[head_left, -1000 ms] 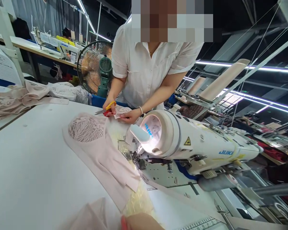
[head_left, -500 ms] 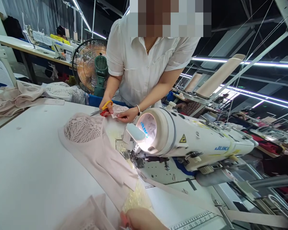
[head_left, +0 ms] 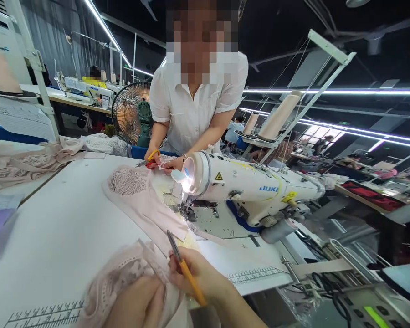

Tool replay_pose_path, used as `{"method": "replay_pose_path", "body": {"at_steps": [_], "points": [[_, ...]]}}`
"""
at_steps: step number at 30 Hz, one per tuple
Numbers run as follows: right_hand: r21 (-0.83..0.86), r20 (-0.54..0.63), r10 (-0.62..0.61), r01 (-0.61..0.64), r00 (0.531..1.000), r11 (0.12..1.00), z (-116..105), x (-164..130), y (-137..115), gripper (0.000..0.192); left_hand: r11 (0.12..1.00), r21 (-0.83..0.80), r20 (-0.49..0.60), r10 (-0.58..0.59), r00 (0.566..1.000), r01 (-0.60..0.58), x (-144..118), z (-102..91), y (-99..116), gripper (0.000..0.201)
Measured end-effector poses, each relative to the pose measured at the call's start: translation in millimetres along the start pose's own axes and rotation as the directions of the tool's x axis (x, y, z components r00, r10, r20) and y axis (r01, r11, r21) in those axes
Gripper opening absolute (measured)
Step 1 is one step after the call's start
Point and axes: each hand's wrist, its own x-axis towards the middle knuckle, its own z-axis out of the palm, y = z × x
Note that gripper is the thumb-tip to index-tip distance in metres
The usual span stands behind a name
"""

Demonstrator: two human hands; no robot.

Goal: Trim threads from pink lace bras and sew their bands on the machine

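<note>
Fabric [head_left: 123,282], pale pink and edged with lace, is bunching at the near edge of the white table [head_left: 64,228], and we are gathering it under our left hand [head_left: 136,305], whose fingers are curling together over the cloth. Just right of it, our right hand [head_left: 201,278] is closing its fingers around the orange-handled snips [head_left: 182,264], whose thin blades are pointing up and away from us, their tips just above the fold of fabric; we cannot tell whether the blades are touching it. We are judging this to be a trimming step: the piece is off the machine and we are bringing the cutter to its edge. The next move is calling for the left hand to pull the lace edge taut and flat so the blade tips are meeting only thread or excess, not the lace itself.

Farther out, a second pink lace piece [head_left: 140,200] is lying across the table toward the needle of the white sewing machine [head_left: 253,191], whose lamp is shining at its left end. At the far side a person in a white blouse [head_left: 191,109] is leaning over the table, cutting a small piece with scissors [head_left: 148,159]. A fan [head_left: 131,114] is standing behind them, and thread cones [head_left: 276,118] are rising at the far right.
</note>
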Motion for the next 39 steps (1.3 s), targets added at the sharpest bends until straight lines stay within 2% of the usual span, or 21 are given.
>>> {"method": "replay_pose_path", "body": {"at_steps": [3,6,10,13,15,17,19,20,22,24,26,28,30,32,35,39], "points": [[-0.110,-0.055,0.007,-0.013,0.998,0.994,3,-20,-5,0.014,0.997,0.010,-0.105,0.071,0.992,-0.070,0,-5.9,16,0.037],[-0.194,-0.124,-0.002,-0.022,0.992,0.981,9,-41,-3,0.021,0.989,0.085,-0.178,0.133,0.975,-0.120,-7,-4.1,26,0.033],[-0.214,-0.176,-0.100,0.061,0.979,0.975,19,-60,0,0.021,0.970,0.133,-0.184,0.227,0.956,-0.205,-30,0.2,30,0.022],[-0.245,-0.135,-0.137,0.101,0.981,0.964,19,-73,-2,0.020,0.946,0.166,-0.216,0.309,0.926,-0.277,-47,-7.5,36,0.020],[-0.288,-0.073,-0.143,0.117,0.987,0.951,17,-81,-7,0.019,0.907,0.278,-0.264,0.390,0.882,-0.318,-52,-15.6,43,0.021],[-0.335,0.021,-0.155,0.154,0.988,0.930,14,-88,-14,0.021,0.831,0.406,-0.298,0.514,0.804,-0.381,-52,-20.4,50,0.025],[-0.364,0.125,-0.174,0.208,0.977,0.908,11,-95,-20,0.025,0.760,0.466,-0.297,0.617,0.729,-0.453,-48,-19.2,55,0.028],[-0.370,0.169,-0.184,0.236,0.968,0.899,10,-97,-22,0.027,0.752,0.455,-0.286,0.630,0.722,-0.476,-47,-16.7,57,0.026],[-0.374,0.227,-0.206,0.281,0.952,0.884,8,-100,-25,0.029,0.773,0.384,-0.221,0.608,0.762,-0.505,-45,-11.4,60,0.018],[-0.369,0.246,-0.216,0.297,0.945,0.881,6,-103,-24,0.027,0.829,0.279,-0.097,0.527,0.844,-0.485,-47,-9.5,64,0.018],[-0.354,0.233,-0.212,0.286,0.949,0.890,4,-105,-21,0.023,0.900,0.182,0.031,0.398,0.917,-0.397,-52,-13.3,69,0.023],[-0.342,0.214,-0.200,0.265,0.956,0.902,1,-108,-17,0.021,0.969,0.095,0.136,0.214,0.967,-0.227,-58,-20.5,74,0.026],[-0.329,0.209,-0.184,0.246,0.961,0.912,-1,-111,-11,0.018,0.996,0.037,0.218,0.077,0.973,-0.087,-60,-27.1,75,0.031],[-0.302,0.223,-0.158,0.223,0.962,0.927,-1,-114,-2,0.015,1.000,0.002,0.287,0.017,0.958,-0.018,-60,-29.8,74,0.035],[-0.289,0.213,-0.122,0.182,0.969,0.940,0,-119,12,0.013,0.998,-0.055,0.358,0.004,0.934,0.016,-59,-27.8,68,0.037],[-0.303,0.180,-0.137,0.188,0.974,0.934,0,-128,26,0.011,0.996,-0.084,0.352,0.015,0.936,0.016,-60,-24.8,63,0.034]]}}
